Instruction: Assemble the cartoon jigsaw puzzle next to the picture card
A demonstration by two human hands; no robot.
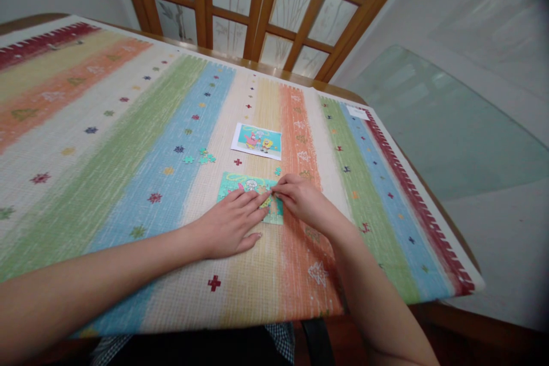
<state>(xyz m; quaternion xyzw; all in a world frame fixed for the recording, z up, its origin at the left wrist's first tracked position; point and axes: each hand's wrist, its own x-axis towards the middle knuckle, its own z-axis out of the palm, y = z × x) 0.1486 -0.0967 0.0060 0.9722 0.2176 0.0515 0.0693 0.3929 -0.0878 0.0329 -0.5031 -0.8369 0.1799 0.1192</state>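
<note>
A mostly assembled jigsaw puzzle (226, 183) with cartoon figures lies on the striped tablecloth, and gaps in its right part let the cloth show through. My left hand (234, 220) rests flat across its lower left and middle, fingers stretched out, covering part of the picture. At the puzzle's right side, my right hand (300, 197) is closed in a pinch on a small puzzle piece, mostly hidden by the fingertips. One loose teal piece (278, 171) lies just above the puzzle's upper right edge.
Behind the puzzle lies a reference picture card (259, 142) with the same cartoon scene. Several loose puzzle pieces (206, 156) sit to the left on the blue and pale stripes. The tablecloth (171, 274) covers the table. A white label (357, 113) lies far right.
</note>
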